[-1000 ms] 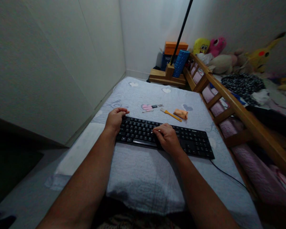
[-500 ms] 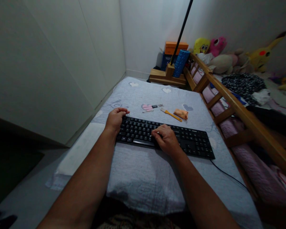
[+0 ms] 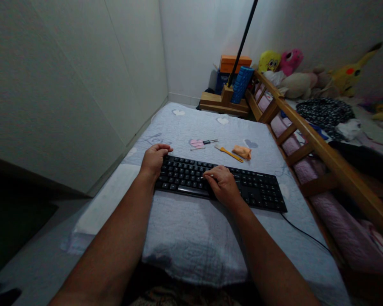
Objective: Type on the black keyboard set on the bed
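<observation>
A black keyboard [image 3: 264, 193] lies across the cloth-covered surface. At its left end, my left hand [image 3: 153, 161] is closed around the edge, thumb and fingers near the upper corner. My right hand [image 3: 222, 185] rests over the middle keys, pinching a thin white cotton swab [image 3: 203, 177] whose tip points left onto the keys. Behind the keyboard lie another cotton swab [image 3: 198, 148], a slim dark-handled tool with a metal end [image 3: 210, 141], a yellow brush [image 3: 231, 154] and a crumpled orange cloth [image 3: 241, 152].
The keyboard's cable [image 3: 306, 233] runs off to the right. A wooden bed rail [image 3: 325, 144] borders the right side, with plush toys beyond. To the left stands a pale cabinet [image 3: 115, 85]. A wooden stand [image 3: 221, 102] with a black pole is at the back.
The right hand's pinch and the swab have shifted very slightly over the keys. The left hand stays at the keyboard's left end.
</observation>
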`<state>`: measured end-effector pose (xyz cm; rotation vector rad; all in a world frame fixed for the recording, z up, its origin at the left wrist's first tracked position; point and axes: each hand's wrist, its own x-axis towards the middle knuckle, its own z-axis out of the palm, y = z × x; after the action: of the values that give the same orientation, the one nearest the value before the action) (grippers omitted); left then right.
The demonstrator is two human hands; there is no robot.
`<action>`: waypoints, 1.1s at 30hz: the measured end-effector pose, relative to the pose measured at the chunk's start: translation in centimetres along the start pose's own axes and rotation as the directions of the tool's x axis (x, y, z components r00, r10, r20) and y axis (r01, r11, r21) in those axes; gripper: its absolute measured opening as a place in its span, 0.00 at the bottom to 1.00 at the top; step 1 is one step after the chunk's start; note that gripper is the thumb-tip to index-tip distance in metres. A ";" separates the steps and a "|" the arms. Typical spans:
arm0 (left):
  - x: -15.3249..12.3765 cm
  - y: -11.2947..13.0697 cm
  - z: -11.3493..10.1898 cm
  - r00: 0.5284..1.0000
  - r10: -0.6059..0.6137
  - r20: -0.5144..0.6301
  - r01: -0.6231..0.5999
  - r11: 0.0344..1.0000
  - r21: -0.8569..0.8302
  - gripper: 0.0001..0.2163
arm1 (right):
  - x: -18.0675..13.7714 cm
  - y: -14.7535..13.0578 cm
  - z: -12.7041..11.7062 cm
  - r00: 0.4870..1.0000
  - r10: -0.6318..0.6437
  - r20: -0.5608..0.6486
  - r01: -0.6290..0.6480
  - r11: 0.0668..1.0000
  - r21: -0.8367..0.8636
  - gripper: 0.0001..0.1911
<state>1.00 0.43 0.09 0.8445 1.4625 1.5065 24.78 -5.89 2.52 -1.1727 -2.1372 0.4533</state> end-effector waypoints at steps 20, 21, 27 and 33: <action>0.0 0.0 0.0 1.000 -0.004 -0.006 0.004 1.000 -0.005 0.06 | -0.2 -0.4 -0.5 0.998 -0.026 0.055 0.025 0.999 0.024 0.08; 0.0 0.0 0.0 1.000 -0.002 -0.007 0.002 1.000 -0.004 0.06 | -0.2 -0.3 -0.6 0.999 -0.021 0.049 0.020 1.000 0.020 0.08; 0.0 0.0 0.0 1.000 0.006 -0.006 -0.006 1.000 0.005 0.06 | -0.3 -0.1 -0.9 0.999 0.000 0.034 -0.001 1.000 0.027 0.08; 0.0 0.0 0.0 1.000 0.003 -0.007 -0.003 1.000 0.011 0.06 | -0.2 -0.1 -0.8 0.999 -0.011 0.038 0.010 1.000 0.027 0.07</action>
<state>0.99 0.46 0.07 0.8488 1.4763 1.5065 25.32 -6.12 3.05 -1.1456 -2.1626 0.5013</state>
